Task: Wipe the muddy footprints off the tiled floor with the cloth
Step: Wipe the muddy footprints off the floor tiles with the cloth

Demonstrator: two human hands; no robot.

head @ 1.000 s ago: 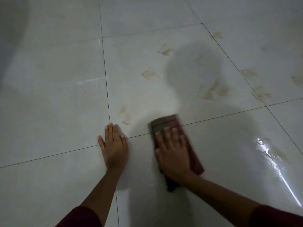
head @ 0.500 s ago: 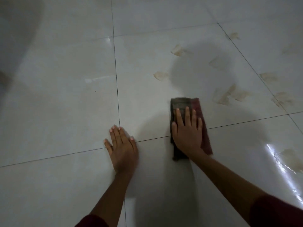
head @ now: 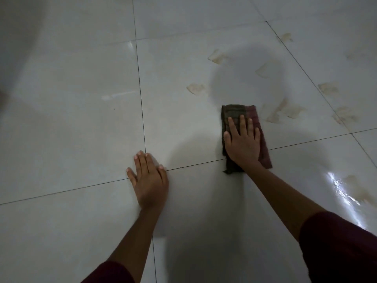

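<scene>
A folded dark checked cloth, green and maroon, lies flat on the pale tiled floor. My right hand presses on it with straight fingers. My left hand rests flat on the floor beside a tile joint, fingers together. Several brown muddy footprints mark the tiles beyond the cloth: one to its upper left, one just to its right, another farther back.
More mud marks lie at the right and far right back. A wet smear with a bright glare sits at the right near my forearm. Dark grout lines cross the floor.
My right hand has pushed the cloth forward and to the right, away from me, toward the footprints. The smudge near my left hand is gone. My left hand stays planted.
</scene>
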